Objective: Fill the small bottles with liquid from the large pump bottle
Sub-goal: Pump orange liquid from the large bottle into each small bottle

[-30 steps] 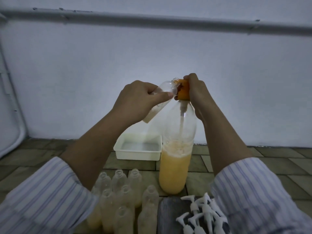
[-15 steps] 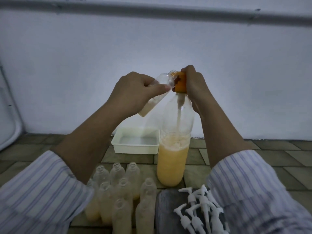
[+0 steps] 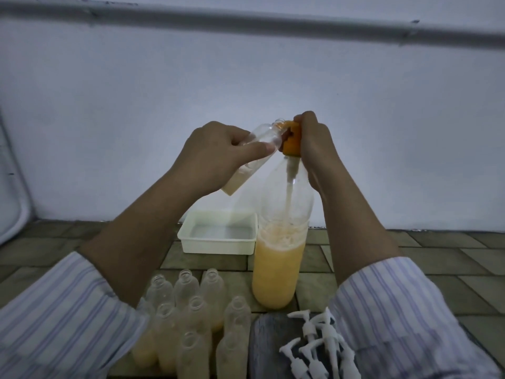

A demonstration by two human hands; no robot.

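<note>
The large clear bottle [image 3: 281, 258] stands upright on the tiled floor, about a third full of orange liquid. Its orange pump head [image 3: 291, 142] is gripped from the right by my right hand [image 3: 317, 143]. My left hand [image 3: 216, 157] holds a small clear bottle [image 3: 262, 136] tilted, its mouth against the pump spout. A little pale liquid sits in that small bottle's lower end. Below my left arm stand several small bottles [image 3: 196, 315], open-topped, some holding orange liquid.
A white rectangular tray [image 3: 218, 246] sits on the floor behind the bottles, by the wall. Several white pump caps [image 3: 319, 348] lie in a pile on a dark slab [image 3: 265, 348] at the lower right. A pipe [image 3: 246, 21] runs along the wall above.
Both hands stay on the pump head and small bottle; only the view shifts a little. The pale liquid in the small bottle looks much the same.
</note>
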